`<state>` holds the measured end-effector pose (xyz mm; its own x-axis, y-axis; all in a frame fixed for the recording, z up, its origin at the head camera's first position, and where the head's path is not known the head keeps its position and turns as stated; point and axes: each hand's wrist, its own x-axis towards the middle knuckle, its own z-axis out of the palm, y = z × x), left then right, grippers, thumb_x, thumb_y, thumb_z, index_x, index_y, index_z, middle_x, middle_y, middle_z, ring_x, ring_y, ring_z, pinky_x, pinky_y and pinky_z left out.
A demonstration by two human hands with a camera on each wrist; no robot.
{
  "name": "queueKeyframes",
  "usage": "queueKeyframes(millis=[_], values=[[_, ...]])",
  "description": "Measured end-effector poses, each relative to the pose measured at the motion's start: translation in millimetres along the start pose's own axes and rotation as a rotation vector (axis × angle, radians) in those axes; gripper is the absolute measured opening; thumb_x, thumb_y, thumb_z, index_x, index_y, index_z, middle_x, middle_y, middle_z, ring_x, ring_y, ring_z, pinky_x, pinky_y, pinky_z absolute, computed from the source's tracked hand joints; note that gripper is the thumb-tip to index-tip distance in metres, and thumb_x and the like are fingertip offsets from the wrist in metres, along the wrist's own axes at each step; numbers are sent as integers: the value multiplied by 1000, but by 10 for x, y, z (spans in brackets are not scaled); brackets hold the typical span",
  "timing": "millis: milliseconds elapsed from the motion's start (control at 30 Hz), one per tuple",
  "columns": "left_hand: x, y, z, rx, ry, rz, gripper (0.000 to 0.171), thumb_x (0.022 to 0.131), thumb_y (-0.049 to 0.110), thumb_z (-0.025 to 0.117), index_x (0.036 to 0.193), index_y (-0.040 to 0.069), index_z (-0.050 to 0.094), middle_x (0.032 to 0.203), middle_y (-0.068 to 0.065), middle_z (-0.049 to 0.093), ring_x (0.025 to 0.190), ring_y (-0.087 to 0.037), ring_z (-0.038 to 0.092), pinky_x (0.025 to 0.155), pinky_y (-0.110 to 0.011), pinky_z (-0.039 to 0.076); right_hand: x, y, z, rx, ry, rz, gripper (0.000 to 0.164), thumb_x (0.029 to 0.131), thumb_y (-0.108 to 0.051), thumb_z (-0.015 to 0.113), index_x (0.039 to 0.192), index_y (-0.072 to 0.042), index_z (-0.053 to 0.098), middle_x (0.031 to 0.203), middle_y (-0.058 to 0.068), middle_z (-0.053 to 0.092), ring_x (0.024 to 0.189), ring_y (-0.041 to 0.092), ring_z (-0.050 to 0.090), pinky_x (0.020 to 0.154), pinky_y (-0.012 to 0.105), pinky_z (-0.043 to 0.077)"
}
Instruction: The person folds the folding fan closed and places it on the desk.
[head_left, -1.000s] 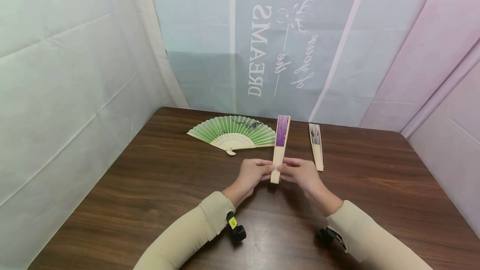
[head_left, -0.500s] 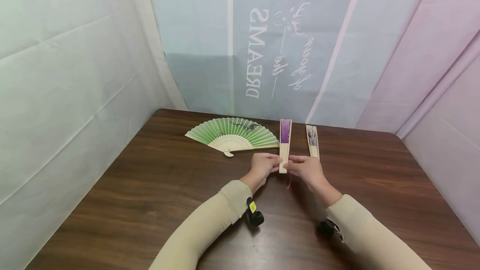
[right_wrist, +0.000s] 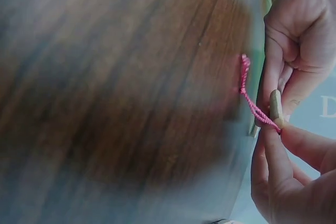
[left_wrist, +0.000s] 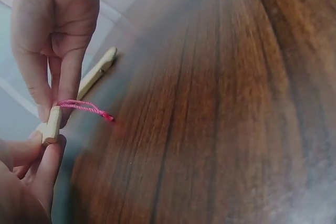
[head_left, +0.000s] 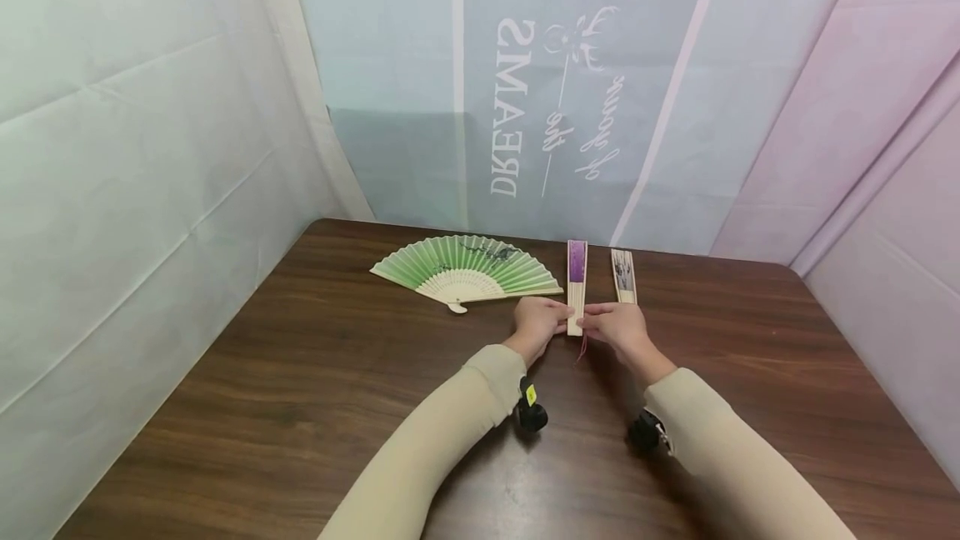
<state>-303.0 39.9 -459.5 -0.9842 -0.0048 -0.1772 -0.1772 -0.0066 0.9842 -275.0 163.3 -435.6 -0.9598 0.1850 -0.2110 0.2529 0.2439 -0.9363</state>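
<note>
A folded purple hand fan (head_left: 577, 263) with pale wooden ribs points away from me, between the other two fans. My left hand (head_left: 537, 327) pinches its narrow end from the left, while my right hand (head_left: 619, 327) pinches the same end from the right. From that end hangs a pink cord loop (left_wrist: 86, 107), also visible in the right wrist view. Left of the hands a green hand fan (head_left: 487, 261) lies spread out on the table. A folded grey hand fan (head_left: 624, 275) lies to the right, its lower part hidden behind my right hand.
The dark wooden table (head_left: 300, 407) has its far edge just beyond the fans. A pale blue printed curtain (head_left: 397, 107) hangs behind it, with white cloth walls (head_left: 150, 148) at the sides.
Both hands have carried the purple fan away from me and slightly right, toward the grey fan. It now stands straighter in the head view. The green fan stays put.
</note>
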Motion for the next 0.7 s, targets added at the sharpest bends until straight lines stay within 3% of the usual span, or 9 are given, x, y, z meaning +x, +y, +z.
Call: queueKeyframes(millis=[367,700], values=[[99,-5,8,250,31,42,6,82,7,80,81,1,79,79,-10,77,63,-12,72,57,-18,60,96,20,23,-20,32,30,34,90,3,67,121,16,62,123,33,63,73,7,68,73,26,64],[62,41,-60,463,-3,174,12,86,12,77,75,9,80,58,1,70,50,-3,60,48,-15,46,123,1,22,-55,7,27,33,90,4,66,120,18,62,123,34,63,73,8,68,74,28,64]])
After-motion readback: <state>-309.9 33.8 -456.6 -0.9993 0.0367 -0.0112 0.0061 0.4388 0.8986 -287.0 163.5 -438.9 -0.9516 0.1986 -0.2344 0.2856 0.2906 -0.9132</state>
